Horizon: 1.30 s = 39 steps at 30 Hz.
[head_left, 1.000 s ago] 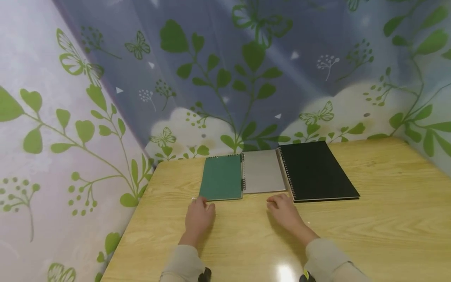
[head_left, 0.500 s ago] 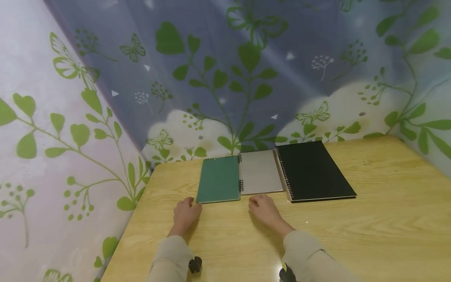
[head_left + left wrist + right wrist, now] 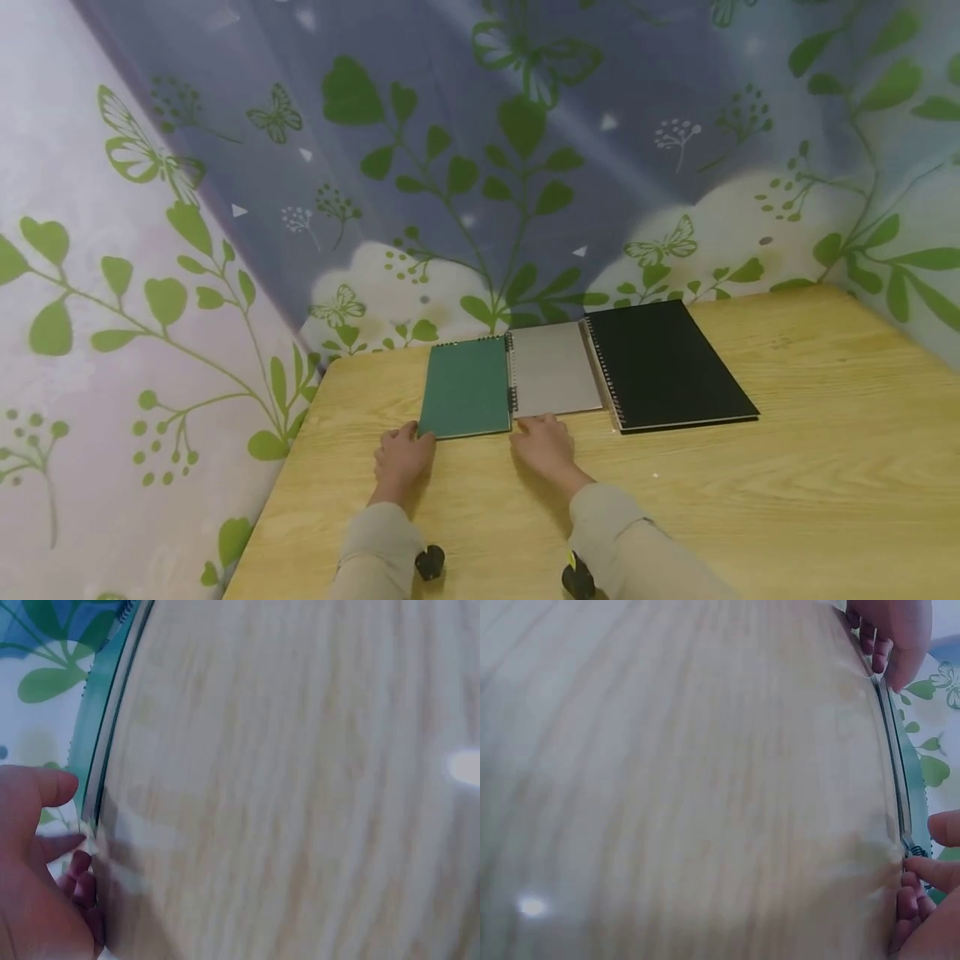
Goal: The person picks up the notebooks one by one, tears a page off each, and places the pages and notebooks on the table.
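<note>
A green spiral notebook [image 3: 465, 387] lies on the wooden table. Against its right side lies a grey spiral notebook [image 3: 555, 368], then a larger black one [image 3: 671, 362]. My left hand [image 3: 403, 458] is at the green notebook's near left corner; in the left wrist view its thumb [image 3: 56, 786] stands apart from the loosely bent fingers. My right hand [image 3: 546, 446] is at the green notebook's near right corner, just in front of the grey one. In the right wrist view its index finger [image 3: 930, 871] reaches that corner, with the thumb [image 3: 945, 827] apart.
The table [image 3: 712, 517] ends at a patterned curtain [image 3: 420, 183] behind the notebooks. Another leafy panel [image 3: 150, 350] borders the left side. Dark devices hang at both cuffs, one at the left wrist [image 3: 430, 562] and one at the right wrist [image 3: 577, 575].
My right hand has moved left, from between the grey and black notebooks to the green notebook's near right corner. My left hand shifted slightly left, then back to the corner. The view tilted slightly.
</note>
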### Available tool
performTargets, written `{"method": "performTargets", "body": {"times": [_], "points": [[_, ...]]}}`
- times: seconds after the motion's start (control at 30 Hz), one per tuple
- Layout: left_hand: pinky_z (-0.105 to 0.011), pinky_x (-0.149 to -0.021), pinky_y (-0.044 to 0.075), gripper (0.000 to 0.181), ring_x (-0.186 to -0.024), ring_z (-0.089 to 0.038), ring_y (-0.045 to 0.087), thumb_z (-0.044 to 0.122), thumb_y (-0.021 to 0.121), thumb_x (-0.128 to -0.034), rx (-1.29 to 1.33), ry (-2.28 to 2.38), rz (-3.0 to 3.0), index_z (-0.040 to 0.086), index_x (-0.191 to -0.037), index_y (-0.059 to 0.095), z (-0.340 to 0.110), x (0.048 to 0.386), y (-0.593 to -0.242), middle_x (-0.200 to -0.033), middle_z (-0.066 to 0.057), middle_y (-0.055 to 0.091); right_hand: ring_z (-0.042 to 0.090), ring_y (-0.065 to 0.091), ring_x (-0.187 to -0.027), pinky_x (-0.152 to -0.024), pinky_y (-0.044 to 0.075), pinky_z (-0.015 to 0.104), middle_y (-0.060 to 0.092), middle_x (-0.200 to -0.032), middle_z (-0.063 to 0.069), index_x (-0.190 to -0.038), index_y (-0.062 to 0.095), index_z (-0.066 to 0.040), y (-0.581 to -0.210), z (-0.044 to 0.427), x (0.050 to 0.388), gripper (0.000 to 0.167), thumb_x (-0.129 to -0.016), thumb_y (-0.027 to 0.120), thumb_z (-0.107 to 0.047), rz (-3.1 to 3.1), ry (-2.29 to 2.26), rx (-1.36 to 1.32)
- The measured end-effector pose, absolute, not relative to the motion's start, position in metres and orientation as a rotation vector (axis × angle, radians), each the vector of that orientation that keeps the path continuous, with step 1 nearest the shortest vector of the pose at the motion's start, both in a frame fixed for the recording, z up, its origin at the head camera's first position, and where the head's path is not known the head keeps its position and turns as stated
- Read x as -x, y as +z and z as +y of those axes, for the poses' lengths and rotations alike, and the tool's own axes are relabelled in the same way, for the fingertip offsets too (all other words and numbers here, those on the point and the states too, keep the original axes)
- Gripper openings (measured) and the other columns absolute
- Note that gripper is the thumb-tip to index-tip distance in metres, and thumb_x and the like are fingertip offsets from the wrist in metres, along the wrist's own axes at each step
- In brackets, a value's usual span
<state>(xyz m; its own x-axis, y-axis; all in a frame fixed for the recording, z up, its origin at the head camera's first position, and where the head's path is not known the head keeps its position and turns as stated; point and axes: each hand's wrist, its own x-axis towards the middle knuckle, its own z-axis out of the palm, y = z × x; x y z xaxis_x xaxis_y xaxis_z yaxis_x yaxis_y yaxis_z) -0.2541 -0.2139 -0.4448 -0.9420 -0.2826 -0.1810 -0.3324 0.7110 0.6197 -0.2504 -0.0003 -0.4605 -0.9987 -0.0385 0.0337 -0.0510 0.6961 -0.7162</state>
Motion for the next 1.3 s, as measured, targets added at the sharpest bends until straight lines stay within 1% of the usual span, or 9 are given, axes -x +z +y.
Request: {"method": "performTargets", "body": {"times": [0.13,0.33,0.63,0.87,1.03,1.13,1.2,1.27,1.3], "points": [[-0.061,-0.101,0.021,0.059,-0.125,-0.046,0.024,0.037,0.044,-0.0894,0.577,1.099,2.818,0.003,-0.137,0.036,-0.21,0.254,-0.443,-0.138,-0.028,0.027,0.039,0.049,-0.102,-0.082,0.04,0.051,0.057,-0.114,0.02,-0.116,0.064,-0.005,-0.453,-0.005,0.252,0.036,-0.086,0.052,-0.022,-2.903,1.252,-0.053],[-0.06,-0.1,0.022,0.057,-0.123,-0.048,0.024,0.035,0.043,-0.0898,0.62,1.107,2.81,-0.003,-0.132,0.039,-0.202,0.257,-0.437,-0.133,-0.031,0.029,0.037,0.049,-0.095,-0.075,0.04,0.046,0.055,-0.099,0.02,-0.087,0.065,-0.001,-0.441,-0.012,0.255,0.021,-0.085,0.054,-0.019,-2.939,1.292,-0.009],[-0.06,-0.094,0.032,0.059,-0.116,-0.05,0.034,0.033,0.038,-0.0895,0.691,1.136,2.74,-0.014,-0.123,0.044,-0.187,0.258,-0.421,-0.123,-0.038,0.035,0.05,0.037,-0.12,-0.098,0.035,0.054,0.039,-0.13,0.033,-0.124,0.05,0.01,-0.426,-0.022,0.252,0.051,-0.082,0.048,-0.019,-2.912,1.631,0.233],[-0.058,-0.096,0.034,0.058,-0.115,-0.05,0.039,0.03,0.039,-0.0883,0.745,1.118,2.728,-0.015,-0.124,0.045,-0.186,0.262,-0.42,-0.122,-0.038,0.04,0.047,0.034,-0.121,-0.096,0.037,0.055,0.036,-0.13,0.03,-0.127,0.045,0.008,-0.424,-0.025,0.251,0.052,-0.082,0.05,-0.017,-2.771,1.929,0.409],[-0.05,-0.097,0.039,0.057,-0.113,-0.045,0.047,0.021,0.047,-0.0868,0.764,1.253,2.779,-0.02,-0.124,0.035,-0.187,0.269,-0.429,-0.123,-0.035,0.046,0.048,0.031,-0.124,-0.1,0.032,0.057,0.034,-0.132,0.031,-0.133,0.04,0.006,-0.423,-0.025,0.251,0.056,-0.083,0.05,-0.018,-2.756,1.975,0.45],[-0.035,-0.078,0.052,0.054,-0.082,-0.029,0.065,0.014,0.051,-0.0874,0.785,1.475,2.707,-0.018,-0.125,0.029,-0.191,0.275,-0.439,-0.093,-0.025,0.062,0.05,0.026,-0.128,-0.104,0.026,0.059,0.029,-0.138,0.032,-0.136,0.036,0.006,-0.421,-0.025,0.252,0.058,-0.085,0.05,-0.02,-2.736,2.046,0.496],[-0.025,-0.06,0.053,0.051,-0.056,-0.016,0.064,0.009,0.053,-0.0874,0.761,1.634,2.648,-0.019,-0.124,0.031,-0.195,0.279,-0.445,-0.07,-0.013,0.064,0.049,0.027,-0.128,-0.105,0.026,0.059,0.03,-0.138,0.031,-0.135,0.035,0.007,-0.421,-0.026,0.254,0.058,-0.086,0.051,-0.02,-2.693,2.091,0.513],[-0.018,-0.048,0.048,0.051,-0.042,-0.005,0.056,0.007,0.053,-0.0891,0.729,1.768,2.55,-0.019,-0.127,0.03,-0.197,0.28,-0.449,-0.062,-0.011,0.063,0.047,0.03,-0.128,-0.106,0.028,0.056,0.032,-0.139,0.03,-0.134,0.034,0.009,-0.422,-0.025,0.256,0.058,-0.086,0.051,-0.018,-2.623,2.16,0.505],[-0.017,-0.049,0.048,0.051,-0.043,-0.004,0.056,0.006,0.051,-0.0903,0.695,1.79,2.529,-0.019,-0.129,0.029,-0.196,0.279,-0.449,-0.068,-0.016,0.065,0.046,0.031,-0.128,-0.105,0.029,0.055,0.033,-0.138,0.03,-0.134,0.033,0.01,-0.424,-0.025,0.257,0.058,-0.086,0.051,-0.017,-2.588,2.194,0.491]]}}
